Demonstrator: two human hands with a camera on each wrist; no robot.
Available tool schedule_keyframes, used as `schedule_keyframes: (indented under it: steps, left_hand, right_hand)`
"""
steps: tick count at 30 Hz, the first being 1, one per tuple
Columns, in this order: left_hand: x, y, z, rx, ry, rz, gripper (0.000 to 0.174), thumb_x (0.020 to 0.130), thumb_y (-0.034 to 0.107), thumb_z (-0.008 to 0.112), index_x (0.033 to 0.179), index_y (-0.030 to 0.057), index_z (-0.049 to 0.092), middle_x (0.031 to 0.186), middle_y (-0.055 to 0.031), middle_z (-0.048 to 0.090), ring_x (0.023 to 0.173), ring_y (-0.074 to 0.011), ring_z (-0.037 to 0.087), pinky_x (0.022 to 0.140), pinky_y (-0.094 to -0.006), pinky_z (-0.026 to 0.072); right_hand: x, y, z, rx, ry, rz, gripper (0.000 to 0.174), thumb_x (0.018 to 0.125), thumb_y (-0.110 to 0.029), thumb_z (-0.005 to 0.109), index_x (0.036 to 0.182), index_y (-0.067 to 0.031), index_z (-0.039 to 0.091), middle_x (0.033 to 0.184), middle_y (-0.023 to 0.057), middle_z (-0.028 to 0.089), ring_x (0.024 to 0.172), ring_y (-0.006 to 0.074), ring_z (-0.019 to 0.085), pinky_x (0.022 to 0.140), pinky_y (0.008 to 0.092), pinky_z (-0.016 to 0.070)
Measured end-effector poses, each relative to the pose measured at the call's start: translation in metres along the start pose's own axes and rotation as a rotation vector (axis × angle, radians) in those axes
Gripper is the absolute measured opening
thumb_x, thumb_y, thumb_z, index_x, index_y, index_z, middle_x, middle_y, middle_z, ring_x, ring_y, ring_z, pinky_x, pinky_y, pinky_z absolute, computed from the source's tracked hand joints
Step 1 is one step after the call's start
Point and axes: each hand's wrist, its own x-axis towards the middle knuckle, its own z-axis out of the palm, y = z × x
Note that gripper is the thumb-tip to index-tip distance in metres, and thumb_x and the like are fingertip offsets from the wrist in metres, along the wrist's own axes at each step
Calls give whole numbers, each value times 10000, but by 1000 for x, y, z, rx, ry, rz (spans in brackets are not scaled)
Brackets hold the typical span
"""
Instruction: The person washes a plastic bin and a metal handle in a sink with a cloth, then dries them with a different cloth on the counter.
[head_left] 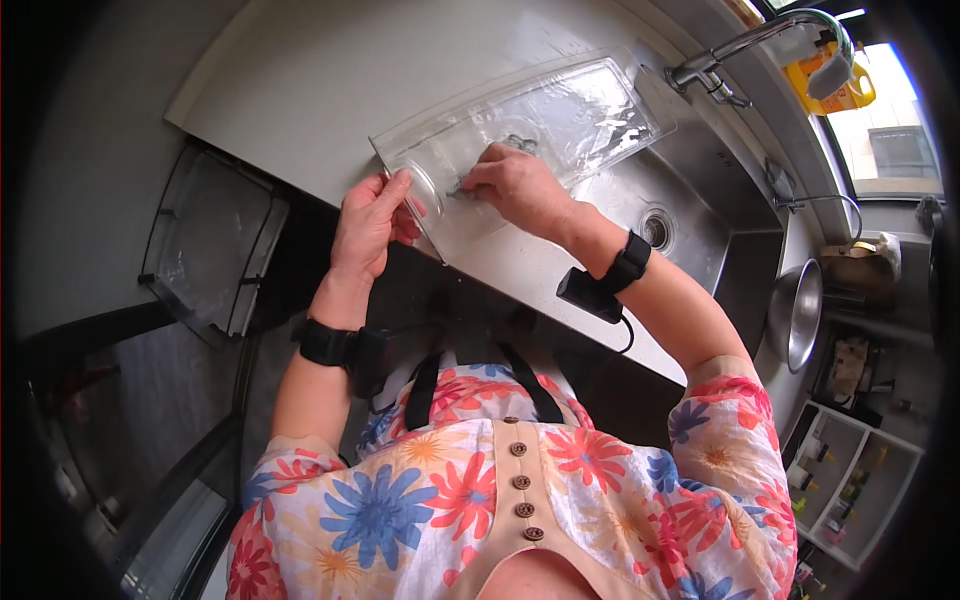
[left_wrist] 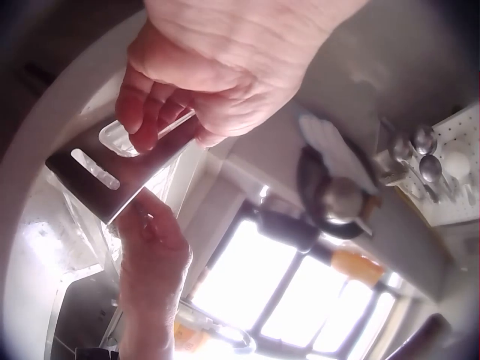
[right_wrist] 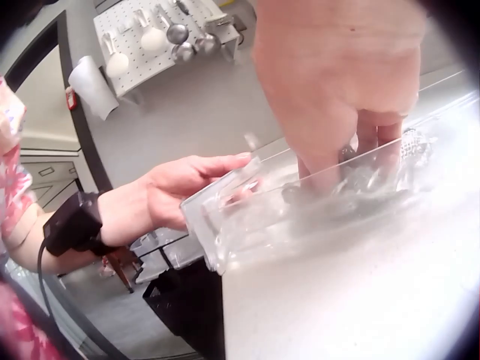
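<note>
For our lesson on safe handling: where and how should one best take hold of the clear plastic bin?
Most likely by the end wall of the clear plastic bin farthest from the sink, coming from outside that end. The wall is thin and stands up, so thumb and fingers can pinch it, as the left hand does.

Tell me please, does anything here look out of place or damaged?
Only the clear plastic bin stands out: it lies askew, its far end reaching past the counter over the sink, so it looks poorly supported there. The left hand holds its near end. Glare hides whether it is cracked.
</note>
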Motion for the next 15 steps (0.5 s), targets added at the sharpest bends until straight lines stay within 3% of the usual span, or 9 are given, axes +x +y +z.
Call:
schedule_keyframes:
  steps: [2, 3, 6, 7, 12, 15]
  left_hand:
    - [-1, 0, 1, -2, -4, 6, 234, 892, 308, 514, 911, 77, 547, 660, -33, 591, 472, -85, 536, 432, -191, 423]
    - [-1, -1, 0, -5, -8, 9, 247, 895, 317, 505, 938, 77, 549, 670, -35, 592, 476, -84, 532, 435, -193, 421]
    - [-2, -6, 1, -40, -16, 58, 274, 902, 331, 487, 978, 74, 549, 678, -37, 584, 476, -87, 515, 435, -197, 415]
    - [-2, -8, 2, -59, -18, 68, 292, 903, 344, 482, 988, 73, 551, 667, -33, 570, 469, -89, 496, 427, -203, 405]
    - [-6, -11, 4, -78, -18, 76, 286, 906, 353, 473, 938, 79, 552, 632, -19, 547, 453, -85, 480, 420, -204, 395]
    - [-3, -14, 4, -84, -15, 89, 284, 911, 353, 463, 897, 84, 551, 618, -14, 538, 447, -82, 475, 417, -203, 390]
  right_hand:
    - [5, 0, -5, 209, 128, 164, 185, 756, -82, 598, 931, -99, 655, 895, 96, 584, 762, 232, 578, 699, 317, 472]
    - [6, -8, -9, 270, 187, 151, 205, 759, -73, 594, 956, -88, 649, 867, 110, 585, 704, 237, 590, 662, 316, 484]
    - [8, -32, 2, 391, 246, 36, 202, 768, -84, 595, 963, -85, 649, 877, 110, 590, 713, 237, 599, 674, 312, 485]
    - [9, -36, 7, 295, 285, -94, 190, 774, -95, 595, 956, -79, 648, 864, 120, 597, 712, 256, 602, 666, 326, 486]
    - [48, -35, 24, 215, 335, -78, 162, 772, -152, 551, 877, -88, 658, 796, 121, 597, 784, 299, 579, 703, 377, 463]
    - [68, -39, 26, 71, 233, -148, 186, 718, -121, 557, 868, -78, 658, 868, 102, 600, 847, 297, 528, 764, 358, 439]
